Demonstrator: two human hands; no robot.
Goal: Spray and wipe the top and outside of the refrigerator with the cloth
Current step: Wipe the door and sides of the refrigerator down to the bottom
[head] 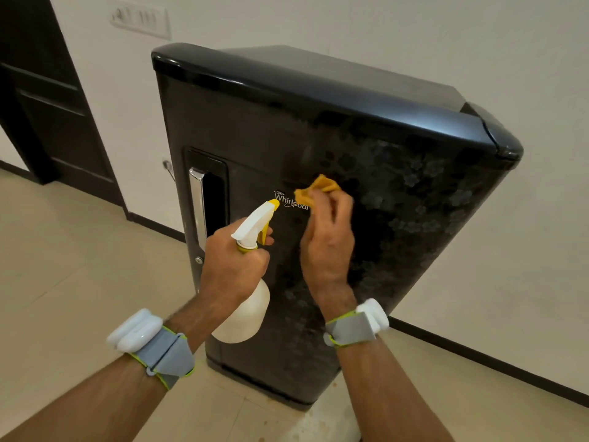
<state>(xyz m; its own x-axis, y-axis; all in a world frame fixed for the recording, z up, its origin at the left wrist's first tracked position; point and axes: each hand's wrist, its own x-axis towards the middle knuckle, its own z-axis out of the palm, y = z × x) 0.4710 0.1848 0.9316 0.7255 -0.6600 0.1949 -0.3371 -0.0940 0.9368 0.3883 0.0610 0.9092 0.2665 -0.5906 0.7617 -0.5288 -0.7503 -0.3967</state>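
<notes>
While left hand [234, 266] grips sprayer [251, 282], cloth [317, 189] covers logo [291, 202]

Dark brown wooden panelled door [47, 100] at the left edge of the frame, white wall-mounted switch plate [140, 18] at upper left, plain off-white wall [414, 36] across the top and right, dark skirting board [497, 358] along its base, beige tiled floor [63, 266] at lower left

Open floor [63, 266] to the left of the refrigerator [318, 148] and bare wall [478, 59] behind, with the flat top unobstructed. Blocked on the door face by the recessed handle [199, 208] at the left edge.
</notes>
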